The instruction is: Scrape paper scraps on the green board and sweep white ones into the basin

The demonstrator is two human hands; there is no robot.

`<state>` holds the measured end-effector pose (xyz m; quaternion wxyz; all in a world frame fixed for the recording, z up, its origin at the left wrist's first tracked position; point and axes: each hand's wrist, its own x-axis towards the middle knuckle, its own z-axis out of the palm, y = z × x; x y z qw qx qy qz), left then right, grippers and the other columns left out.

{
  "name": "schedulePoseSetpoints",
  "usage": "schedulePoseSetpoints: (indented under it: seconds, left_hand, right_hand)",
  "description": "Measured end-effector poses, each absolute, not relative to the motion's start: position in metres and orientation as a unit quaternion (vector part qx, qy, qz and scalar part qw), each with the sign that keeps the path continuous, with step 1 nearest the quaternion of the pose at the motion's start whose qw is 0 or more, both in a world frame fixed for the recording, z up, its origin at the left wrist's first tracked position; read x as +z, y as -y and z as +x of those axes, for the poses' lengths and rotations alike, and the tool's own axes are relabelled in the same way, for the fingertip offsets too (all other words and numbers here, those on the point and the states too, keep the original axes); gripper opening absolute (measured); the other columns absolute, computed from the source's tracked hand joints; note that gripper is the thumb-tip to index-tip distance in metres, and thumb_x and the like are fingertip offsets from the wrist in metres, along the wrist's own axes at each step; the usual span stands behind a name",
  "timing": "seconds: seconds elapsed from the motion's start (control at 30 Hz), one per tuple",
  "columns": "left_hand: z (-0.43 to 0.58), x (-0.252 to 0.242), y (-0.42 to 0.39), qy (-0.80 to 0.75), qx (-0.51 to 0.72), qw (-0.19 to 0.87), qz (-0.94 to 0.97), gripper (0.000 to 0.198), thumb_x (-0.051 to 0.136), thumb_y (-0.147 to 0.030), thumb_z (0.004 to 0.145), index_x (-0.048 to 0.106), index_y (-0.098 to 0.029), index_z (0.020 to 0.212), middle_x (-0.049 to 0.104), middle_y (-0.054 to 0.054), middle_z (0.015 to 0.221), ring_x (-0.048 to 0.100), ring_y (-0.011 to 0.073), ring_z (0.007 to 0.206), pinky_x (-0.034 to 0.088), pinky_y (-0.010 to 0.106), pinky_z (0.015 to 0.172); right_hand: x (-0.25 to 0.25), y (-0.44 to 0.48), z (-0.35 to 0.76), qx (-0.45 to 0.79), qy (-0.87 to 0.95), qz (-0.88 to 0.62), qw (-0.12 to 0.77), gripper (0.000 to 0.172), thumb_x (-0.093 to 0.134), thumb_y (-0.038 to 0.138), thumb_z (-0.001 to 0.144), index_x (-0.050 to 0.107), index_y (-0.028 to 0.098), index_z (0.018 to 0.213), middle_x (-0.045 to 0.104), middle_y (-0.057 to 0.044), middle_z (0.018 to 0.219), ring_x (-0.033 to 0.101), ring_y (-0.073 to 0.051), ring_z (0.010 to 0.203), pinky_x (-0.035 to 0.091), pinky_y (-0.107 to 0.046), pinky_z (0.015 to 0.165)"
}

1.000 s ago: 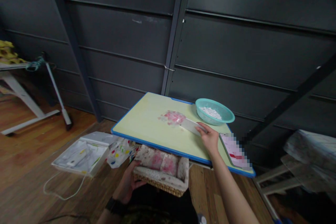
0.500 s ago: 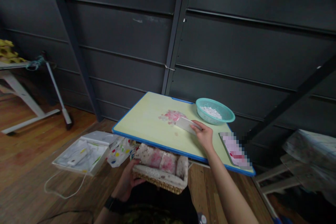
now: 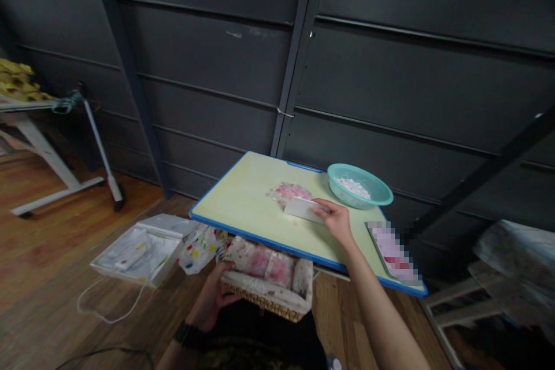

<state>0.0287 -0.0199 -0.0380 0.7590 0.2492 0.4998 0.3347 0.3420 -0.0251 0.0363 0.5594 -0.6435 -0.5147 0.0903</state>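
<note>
My left hand grips the left end of a lined woven basket, its fingers partly hidden. Pink patches show inside on the pale, speckled lining, and the basket sits just under the near edge of the small yellow table. In my right hand is a flat white scraper, held on edge against the tabletop. Right beyond its left part lies a spread of small pink and whitish pieces, too small to name.
A green plastic colander with white pieces stands at the table's far right corner. A blurred-out flat device lies along the right edge. On the floor at left are an open white box with a cord and a dotted plastic bag.
My right hand has drawn the scraper slightly toward the near edge and leftward over the tabletop. The left hand and basket stay in place. The whole view has shifted a little.
</note>
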Motion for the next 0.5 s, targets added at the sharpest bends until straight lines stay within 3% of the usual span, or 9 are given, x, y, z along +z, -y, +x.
schedulePoseSetpoints:
  seconds: [0.33,0.5]
  left_hand:
    - [0.03,-0.034,0.023,-0.486,0.332,0.765,0.261,0.029,0.06,-0.033,0.077,0.05,-0.024,0.103,0.057,0.002,0.095,0.058,0.0206,0.084,0.056,0.041,0.071]
    - [0.03,-0.036,0.021,-0.495,0.331,0.762,0.253,0.029,0.062,-0.033,0.075,0.051,-0.024,0.1,0.059,0.003,0.091,0.059,0.0208,0.081,0.056,0.043,0.072]
  right_hand:
    - [0.032,0.023,0.33,0.128,0.497,-0.642,0.57,0.032,0.071,0.041,0.066,0.076,0.018,0.087,0.074,-0.008,0.092,0.067,-0.026,0.083,0.05,-0.038,0.079]
    - [0.039,0.05,0.336,0.048,0.445,-0.683,0.577,0.034,0.068,0.042,0.067,0.075,0.017,0.088,0.074,-0.009,0.092,0.066,-0.026,0.083,0.05,-0.036,0.077]
